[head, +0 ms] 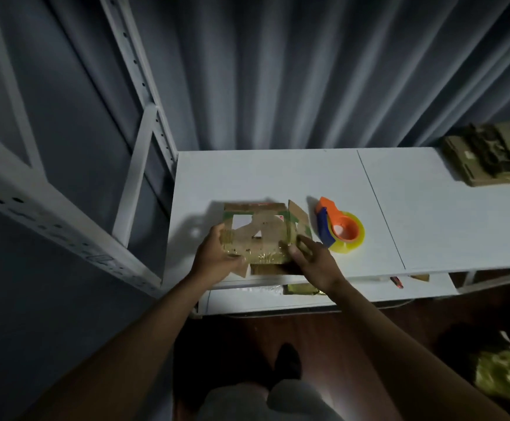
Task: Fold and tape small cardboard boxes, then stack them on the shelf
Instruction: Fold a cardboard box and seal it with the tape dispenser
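Observation:
A small brown cardboard box (260, 230) with old tape and green marks stands on the white table (308, 174), near its front left corner. Its top is open and the flaps hang loose. My left hand (217, 253) grips the box's left side, thumb on the near wall. My right hand (311, 259) holds the right near corner, fingers curled over a flap. An orange and blue tape dispenser (340, 227) with a yellow roll lies just right of the box.
A white metal shelf rack (144, 153) stands to the left of the table. Flattened cardboard pieces (487, 156) lie at the table's far right. A lower shelf (308, 294) under the table holds scraps. More cardboard (503, 378) lies on the floor at right.

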